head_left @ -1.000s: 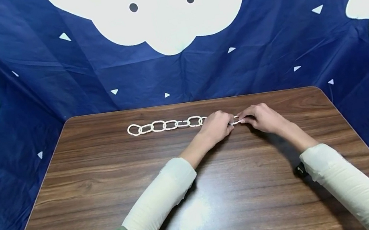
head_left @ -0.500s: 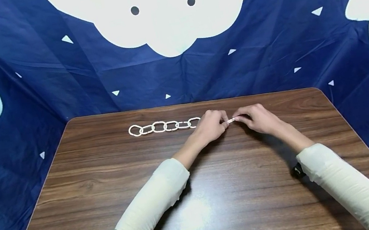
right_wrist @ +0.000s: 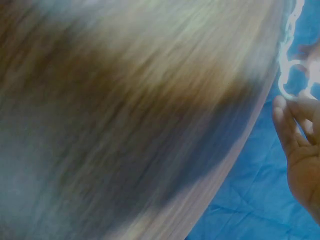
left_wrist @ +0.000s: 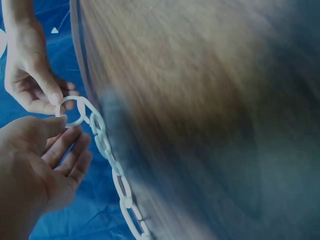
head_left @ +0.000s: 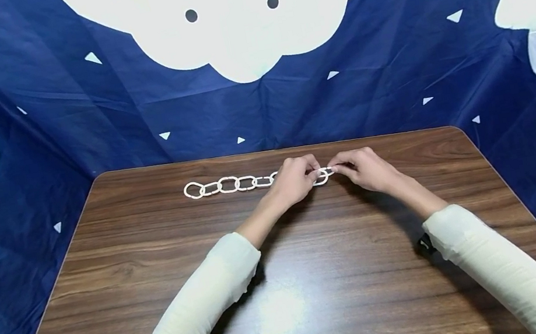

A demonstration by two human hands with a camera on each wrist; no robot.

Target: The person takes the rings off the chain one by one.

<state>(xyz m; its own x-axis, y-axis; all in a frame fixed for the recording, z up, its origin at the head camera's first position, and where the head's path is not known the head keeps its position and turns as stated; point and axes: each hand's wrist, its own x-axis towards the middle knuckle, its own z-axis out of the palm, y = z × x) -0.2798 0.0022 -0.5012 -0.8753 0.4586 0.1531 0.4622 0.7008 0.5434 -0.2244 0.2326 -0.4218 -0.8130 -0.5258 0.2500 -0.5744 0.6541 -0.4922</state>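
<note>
A chain of white open-gapped links (head_left: 238, 184) lies along the back of the table. Its right end runs under my left hand (head_left: 295, 179), whose thumb and fingers pinch a link (head_left: 327, 175) there. Facing it, my right hand (head_left: 364, 168) pinches a link at the right end between thumb and forefinger. In the left wrist view, a rounded link (left_wrist: 84, 111) sits between the fingertips of both hands, and the chain trails down from it. The right wrist view shows a bright link (right_wrist: 281, 90) at my right fingertips. Exactly how the end links join is partly hidden by fingers.
The brown wood-grain table (head_left: 283, 259) has a rounded back edge just beyond the chain. A dark blue cloth (head_left: 215, 105) with white clouds and small triangles hangs behind and at both sides.
Both hands have shifted left along the chain. The link between them, edge-on half a second ago, now shows as a loop, with another link at the right fingertips.
</note>
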